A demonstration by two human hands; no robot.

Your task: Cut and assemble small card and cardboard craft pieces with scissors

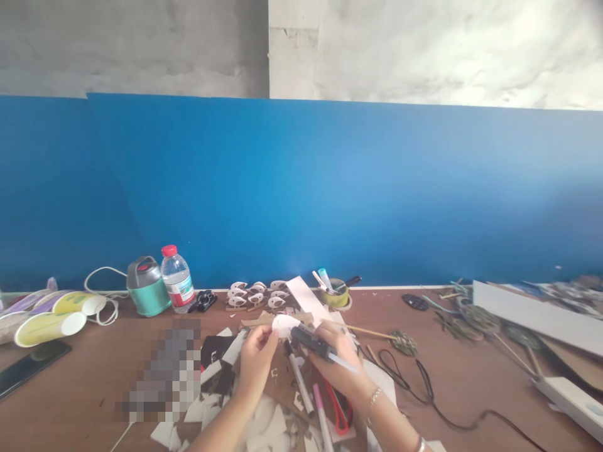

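Between the fingertips of my left hand [257, 358] is a small white rounded paper piece [284, 324]. My right hand [343, 358] is wrapped round a black hot glue gun [308, 341], with a pale glue stick [343, 362] poking out at its back. The gun's front end is right at the paper piece; whether they touch I cannot tell. Below the hands lie a marker [299, 376], a pink-capped pen [323, 414] and red-handled scissors [338, 408], partly hidden by my right wrist. White paper scraps [264, 427] are strewn around them.
Several white leaf-shaped pieces [257, 298] stand behind my hands, near a green tape roll [335, 297] holding pens. A water bottle [178, 282], a teal device [147, 289] and paper cups [51, 328] are at left. At right are a black cord [443, 411] and a power strip [572, 408].
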